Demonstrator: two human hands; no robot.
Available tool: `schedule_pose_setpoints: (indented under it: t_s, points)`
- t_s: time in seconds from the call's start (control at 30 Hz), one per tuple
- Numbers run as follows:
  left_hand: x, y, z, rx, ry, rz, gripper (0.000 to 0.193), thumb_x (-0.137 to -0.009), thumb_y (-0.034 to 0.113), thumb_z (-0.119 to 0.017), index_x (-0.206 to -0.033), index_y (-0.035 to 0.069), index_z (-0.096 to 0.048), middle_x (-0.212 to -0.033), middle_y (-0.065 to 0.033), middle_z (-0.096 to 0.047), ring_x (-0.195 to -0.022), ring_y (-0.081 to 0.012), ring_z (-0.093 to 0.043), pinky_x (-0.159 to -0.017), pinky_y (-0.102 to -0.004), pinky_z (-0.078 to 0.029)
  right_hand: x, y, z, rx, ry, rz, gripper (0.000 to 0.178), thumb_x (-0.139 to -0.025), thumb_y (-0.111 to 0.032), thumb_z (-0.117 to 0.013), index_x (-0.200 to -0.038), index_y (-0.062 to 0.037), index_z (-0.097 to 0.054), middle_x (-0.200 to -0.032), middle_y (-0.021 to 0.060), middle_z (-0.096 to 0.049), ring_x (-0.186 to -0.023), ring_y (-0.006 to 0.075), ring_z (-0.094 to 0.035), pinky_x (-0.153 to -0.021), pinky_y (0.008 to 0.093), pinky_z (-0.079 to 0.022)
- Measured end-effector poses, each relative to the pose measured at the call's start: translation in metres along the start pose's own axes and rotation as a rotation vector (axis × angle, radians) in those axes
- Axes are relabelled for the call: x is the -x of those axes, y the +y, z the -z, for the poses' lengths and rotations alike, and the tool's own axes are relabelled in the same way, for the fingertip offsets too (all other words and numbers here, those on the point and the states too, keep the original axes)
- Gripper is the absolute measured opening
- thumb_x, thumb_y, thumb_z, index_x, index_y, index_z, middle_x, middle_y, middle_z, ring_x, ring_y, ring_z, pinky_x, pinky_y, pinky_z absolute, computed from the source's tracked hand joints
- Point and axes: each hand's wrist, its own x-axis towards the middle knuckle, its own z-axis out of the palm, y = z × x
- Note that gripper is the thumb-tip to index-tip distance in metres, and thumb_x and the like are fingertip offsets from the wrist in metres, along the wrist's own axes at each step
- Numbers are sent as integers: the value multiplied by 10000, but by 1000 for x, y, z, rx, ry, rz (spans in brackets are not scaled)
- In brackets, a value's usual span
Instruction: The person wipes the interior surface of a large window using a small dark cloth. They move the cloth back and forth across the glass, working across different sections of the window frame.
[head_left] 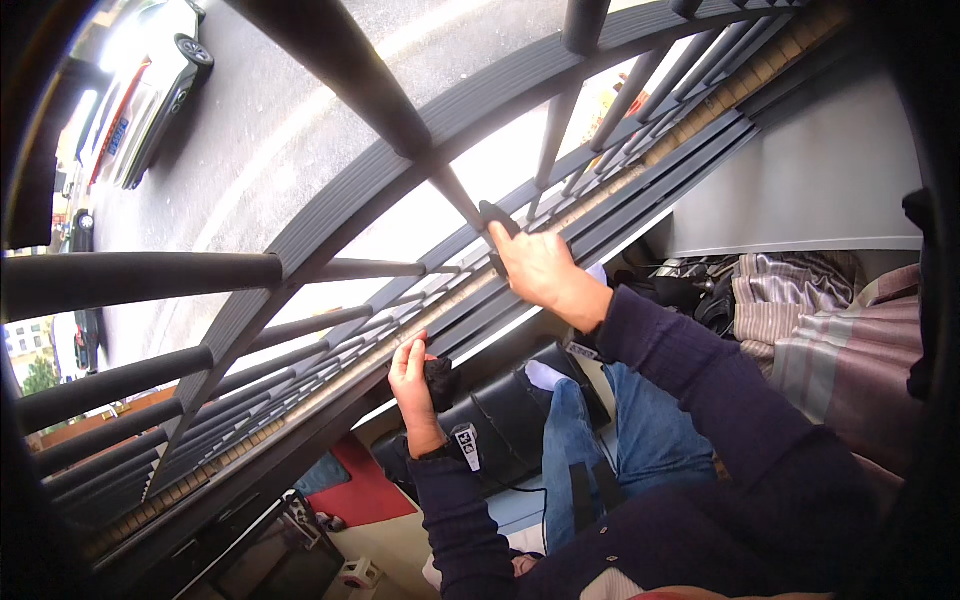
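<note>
My right hand (pixel 542 268) is raised against the dark metal window bars (pixel 360 75), its fingers closed on a small dark object (pixel 497 214) pressed where a bar meets the lower rail. Lower down and to the left, my left hand (pixel 409 378) rests by the window track (pixel 330 385) and grips a black cloth (pixel 438 382). Both arms wear dark blue sleeves. A small tag-like device (pixel 466 445) sits at my left wrist. What the dark object in my right hand is cannot be made out.
Through the bars lies a street with a parked white car (pixel 150 95) and darker cars at the left. Below the window are a black bag (pixel 510 420), blue jeans (pixel 640 430), striped clothes (pixel 820 330), a red mat (pixel 365 490) and a dark screen (pixel 285 565).
</note>
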Motion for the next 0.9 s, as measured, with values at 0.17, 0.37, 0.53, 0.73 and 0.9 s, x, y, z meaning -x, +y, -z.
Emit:
schedule_pose_setpoints:
  t_s: [0.17,0.37,0.53,0.73,0.9]
  points:
    - [-1,-3,8,27,-26,84,239,-969,151,-613,-1136,-8,-676,-1059,-54,-684,-716,-71,-579,-667,-206,-475,-2,2,-7,-91,83,9,549,-821,-99,-618,-1330,-41,-421,-835,175,-700,-813,340,-708,-696,427,-551]
    - [2,4,2,-23,25,110,234,-961,178,-638,-1118,12,-685,-919,-6,-672,-724,-65,-579,-675,-208,-463,-3,21,1,-129,96,47,503,-842,-108,-587,-1327,-91,-454,-841,180,-703,-834,355,-702,-723,461,-541]
    - [46,27,17,-180,-79,-61,241,-973,190,-620,-1130,21,-688,-861,1,-649,-758,-64,-564,-700,-203,-446,14,61,12,-67,191,10,521,-831,-122,-586,-1341,-140,-483,-818,155,-704,-825,335,-701,-709,453,-532]
    - [141,48,51,-308,-79,30,249,-966,207,-620,-1138,44,-696,-832,-16,-659,-762,-84,-587,-730,-230,-467,11,75,2,-81,218,36,530,-877,-181,-573,-1387,-179,-428,-764,131,-702,-698,355,-693,-621,486,-525]
    - [200,59,63,-397,-50,21,280,-949,239,-648,-1150,48,-690,-914,-30,-690,-819,-89,-619,-750,-235,-486,9,69,6,-5,35,-119,661,-828,-129,-574,-1454,-209,-379,-914,187,-713,-822,362,-705,-716,501,-538]
